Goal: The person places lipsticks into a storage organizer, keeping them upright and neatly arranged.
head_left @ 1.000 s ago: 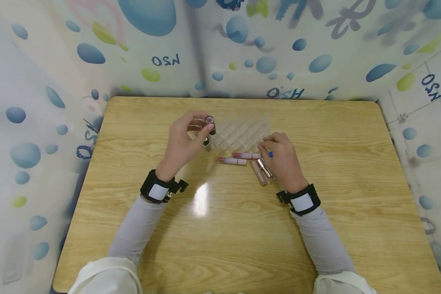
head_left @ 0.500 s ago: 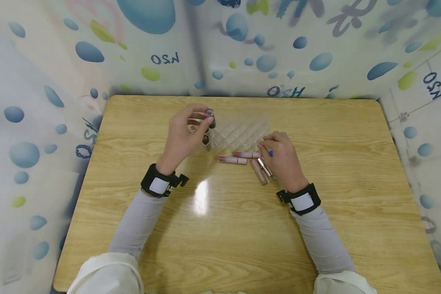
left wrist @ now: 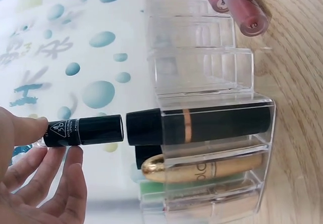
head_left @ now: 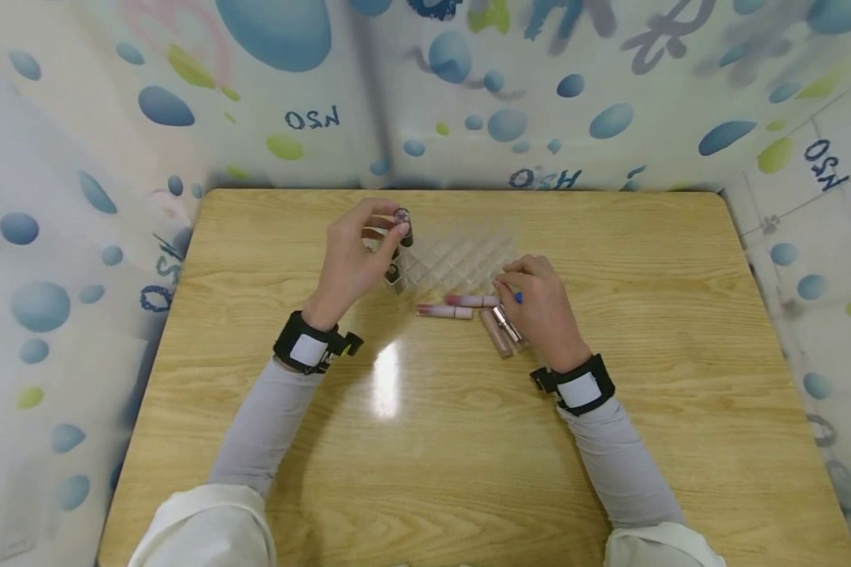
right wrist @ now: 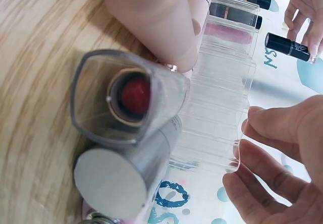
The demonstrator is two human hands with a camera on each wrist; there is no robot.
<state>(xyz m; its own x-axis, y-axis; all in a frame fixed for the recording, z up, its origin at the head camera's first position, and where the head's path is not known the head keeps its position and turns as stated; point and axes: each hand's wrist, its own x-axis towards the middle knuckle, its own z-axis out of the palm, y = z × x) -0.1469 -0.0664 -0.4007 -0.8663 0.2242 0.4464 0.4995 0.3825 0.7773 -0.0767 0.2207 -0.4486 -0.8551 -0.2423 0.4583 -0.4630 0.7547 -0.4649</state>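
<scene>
My left hand (head_left: 351, 256) pinches a small black lipstick tube (left wrist: 83, 131) between thumb and fingers. The tube is held above the left end of a clear stepped lipstick organizer (head_left: 457, 256), apart from it. In the left wrist view, that end holds a black tube with a copper band (left wrist: 212, 125) and a gold tube (left wrist: 207, 169) in separate compartments. At the organizer's other end, my right hand (head_left: 546, 315) grips its clear edge between thumb and fingers, seen in the right wrist view (right wrist: 282, 168).
Two pink lip gloss tubes (head_left: 444, 312) lie in front of the organizer. Beside them, near my right hand, are a beige tube (head_left: 496, 334), a silver tube (right wrist: 113, 181) and a clear-capped red lipstick (right wrist: 135, 95). A patterned wall (head_left: 440, 102) stands behind the wooden table (head_left: 425, 441).
My left hand has shifted slightly toward the table's back edge with the black lipstick tube. The right hand keeps its grip on the organizer, which stays in place. The head view has shifted a little.
</scene>
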